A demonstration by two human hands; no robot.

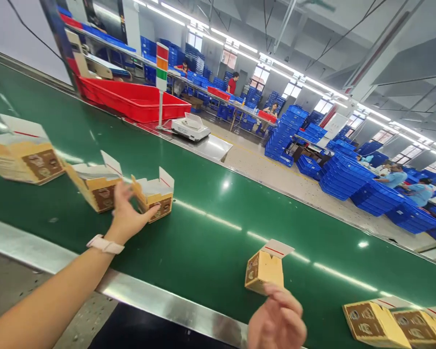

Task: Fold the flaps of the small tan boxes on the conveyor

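My left hand [127,213], with a pale band at the wrist, reaches over the green belt [203,242]. Its thumb lies at the front of an open yellow-brown box [162,206], and its blurred fingers are between that box and another open box [101,191]. Fingers and thumb are spread apart. My right hand [278,317] is at the near edge of the belt with its fingers curled, just below a box [271,271] whose white flap with a red line stands up. Whether the fingertips touch that box is unclear, and what they may hold is hidden.
Another open box [36,160] stands at the far left. More boxes [378,325] sit at the lower right. Beyond the belt are a red tray [131,104], a white device [191,127], a signal light [162,68] and stacked blue crates [345,174]. People work in the background.
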